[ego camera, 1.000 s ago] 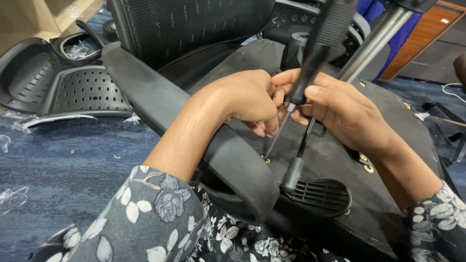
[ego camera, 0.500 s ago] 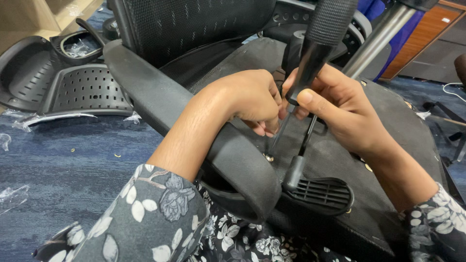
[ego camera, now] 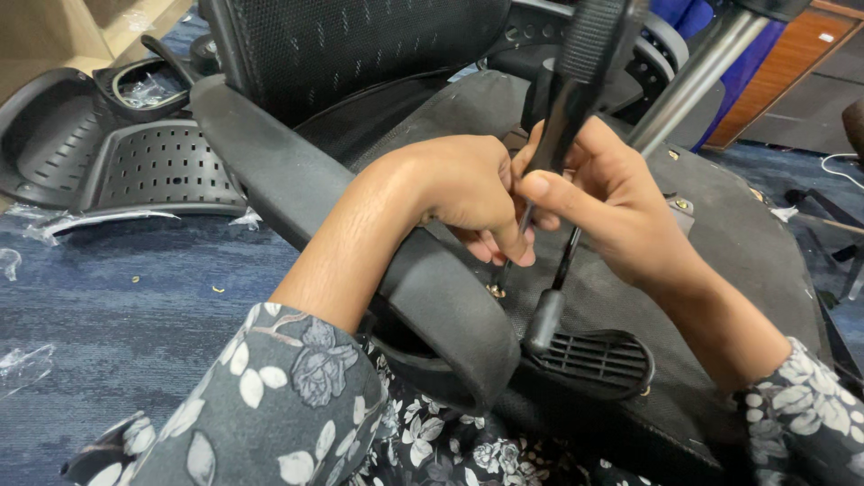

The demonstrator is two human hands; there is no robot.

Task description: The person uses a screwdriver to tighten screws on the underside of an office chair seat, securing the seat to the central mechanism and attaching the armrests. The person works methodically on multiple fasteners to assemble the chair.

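An upturned black office chair lies in front of me, the underside of its seat (ego camera: 720, 234) facing up. My right hand (ego camera: 612, 207) grips the black handle of a long screwdriver (ego camera: 567, 90). The thin shaft runs down to a brass screw (ego camera: 495, 291) beside the black armrest (ego camera: 297, 189). My left hand (ego camera: 463, 189) reaches over the armrest and pinches the shaft near its lower end. A black lever with a paddle end (ego camera: 585, 355) lies just below my hands.
A loose black perforated plastic chair part (ego camera: 99, 162) lies on the blue carpet (ego camera: 126, 306) at left, with clear plastic wrap (ego camera: 27, 364) and small brass bits nearby. The mesh backrest (ego camera: 351, 45) stands behind the armrest. A chrome gas cylinder (ego camera: 702, 63) slants at upper right.
The screwdriver handle has tilted slightly and my right hand has shifted its grip on it. My left-hand fingers have stayed on the shaft by the screw.
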